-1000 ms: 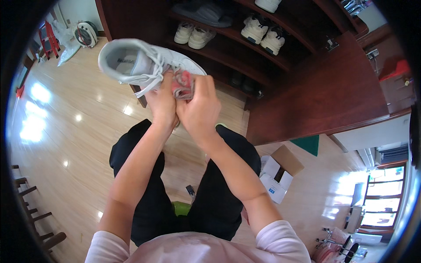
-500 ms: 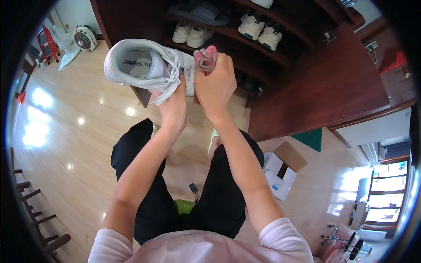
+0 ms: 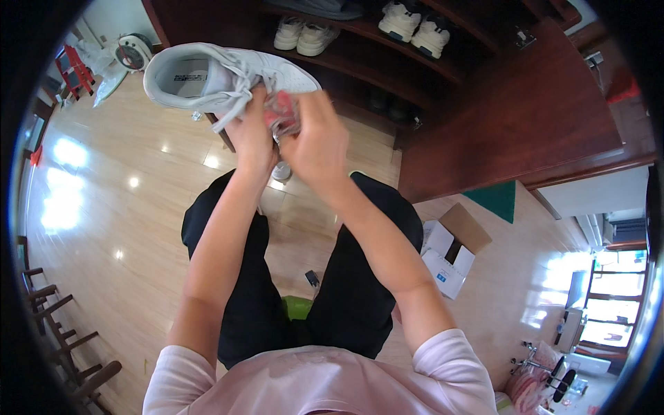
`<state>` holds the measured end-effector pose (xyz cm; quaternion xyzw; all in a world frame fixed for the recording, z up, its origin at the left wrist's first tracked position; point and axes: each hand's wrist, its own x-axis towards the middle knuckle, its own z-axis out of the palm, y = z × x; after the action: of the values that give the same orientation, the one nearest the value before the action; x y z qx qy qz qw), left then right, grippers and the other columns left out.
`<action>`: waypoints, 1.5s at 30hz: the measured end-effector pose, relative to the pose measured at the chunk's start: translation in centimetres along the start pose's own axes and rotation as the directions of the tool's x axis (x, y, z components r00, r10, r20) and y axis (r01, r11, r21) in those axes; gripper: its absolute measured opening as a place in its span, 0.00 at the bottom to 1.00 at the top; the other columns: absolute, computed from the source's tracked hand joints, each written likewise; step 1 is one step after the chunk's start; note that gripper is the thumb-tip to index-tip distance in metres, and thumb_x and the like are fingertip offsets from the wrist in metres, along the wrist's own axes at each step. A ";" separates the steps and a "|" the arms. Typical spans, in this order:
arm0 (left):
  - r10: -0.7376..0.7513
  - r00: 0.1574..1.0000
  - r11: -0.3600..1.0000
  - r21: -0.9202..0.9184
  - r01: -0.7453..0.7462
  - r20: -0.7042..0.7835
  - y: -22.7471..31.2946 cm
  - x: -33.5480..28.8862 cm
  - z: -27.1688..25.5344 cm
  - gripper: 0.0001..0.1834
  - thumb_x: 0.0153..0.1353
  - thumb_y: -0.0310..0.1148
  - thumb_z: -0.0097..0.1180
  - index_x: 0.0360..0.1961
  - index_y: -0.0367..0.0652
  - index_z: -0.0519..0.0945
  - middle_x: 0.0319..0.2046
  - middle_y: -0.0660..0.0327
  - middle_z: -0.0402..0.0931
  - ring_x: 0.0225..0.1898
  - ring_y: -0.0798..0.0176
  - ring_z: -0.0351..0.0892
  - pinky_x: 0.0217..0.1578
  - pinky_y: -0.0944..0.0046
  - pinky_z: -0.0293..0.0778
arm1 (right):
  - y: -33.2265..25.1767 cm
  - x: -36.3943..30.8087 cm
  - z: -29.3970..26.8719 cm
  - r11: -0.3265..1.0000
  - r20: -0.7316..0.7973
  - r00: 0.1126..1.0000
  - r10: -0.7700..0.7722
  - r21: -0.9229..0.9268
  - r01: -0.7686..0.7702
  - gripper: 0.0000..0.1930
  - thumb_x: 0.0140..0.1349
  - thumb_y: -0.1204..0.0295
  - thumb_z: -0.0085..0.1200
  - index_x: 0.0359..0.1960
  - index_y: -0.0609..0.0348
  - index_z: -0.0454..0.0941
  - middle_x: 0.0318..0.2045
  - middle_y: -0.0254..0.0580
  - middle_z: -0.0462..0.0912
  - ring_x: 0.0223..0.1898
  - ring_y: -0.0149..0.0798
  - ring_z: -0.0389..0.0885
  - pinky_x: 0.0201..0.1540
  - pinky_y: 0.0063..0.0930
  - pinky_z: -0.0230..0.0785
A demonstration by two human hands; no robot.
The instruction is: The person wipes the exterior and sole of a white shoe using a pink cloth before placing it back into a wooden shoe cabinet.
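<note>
Wooden floor (image 3: 104, 207) shines under me, and a dark shelf (image 3: 415, 62) with shoes stands ahead. I take the sneaker (image 3: 214, 72) as landmark: it is held up in the air, in front of the shelf, opening toward me. Just below its laces my left hand (image 3: 250, 138) is closed around the shoe's underside and supports it. Right of the sneaker, touching its toe part, my right hand (image 3: 319, 142) pinches a pink cloth (image 3: 282, 114) with narrow fingers. I judge wiping goes best with the left grip firm, short strokes, and the loose laces kept away from the cloth.
</note>
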<state>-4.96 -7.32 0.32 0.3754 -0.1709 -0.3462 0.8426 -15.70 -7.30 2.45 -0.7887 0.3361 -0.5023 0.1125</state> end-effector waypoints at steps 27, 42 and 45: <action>-0.019 0.999 0.999 0.029 0.017 0.048 2.6 -0.3 0.9 0.21 0.65 0.26 0.61 0.58 0.43 0.74 0.52 0.62 0.78 0.50 0.64 0.80 0.46 0.58 0.81 | 1.8 4.8 0.7 0.993 -0.172 0.980 0.101 -0.037 -0.109 0.13 0.52 0.76 0.64 0.40 0.59 0.79 0.36 0.47 0.79 0.37 0.54 0.82 0.36 0.41 0.74; 0.030 0.996 0.998 0.044 -0.034 0.085 4.2 -0.5 1.0 0.17 0.63 0.31 0.67 0.50 0.41 0.77 0.44 0.61 0.80 0.44 0.68 0.80 0.45 0.63 0.79 | 1.6 3.0 0.2 0.856 0.015 0.983 0.181 0.490 -0.165 0.18 0.55 0.71 0.71 0.47 0.60 0.81 0.40 0.44 0.83 0.41 0.41 0.83 0.45 0.33 0.76; -0.008 0.998 1.000 0.003 0.008 0.056 4.5 -0.1 0.2 0.13 0.62 0.27 0.68 0.45 0.38 0.80 0.39 0.61 0.81 0.39 0.69 0.80 0.43 0.65 0.78 | -0.3 1.7 -0.5 0.959 0.047 0.985 -0.164 0.242 0.148 0.18 0.48 0.72 0.71 0.42 0.54 0.81 0.34 0.41 0.78 0.37 0.48 0.81 0.37 0.37 0.76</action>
<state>-3.11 -5.14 3.79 0.3675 -0.1932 -0.3597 0.8356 -15.52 -8.07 4.05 -0.8099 0.2066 -0.5196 0.1772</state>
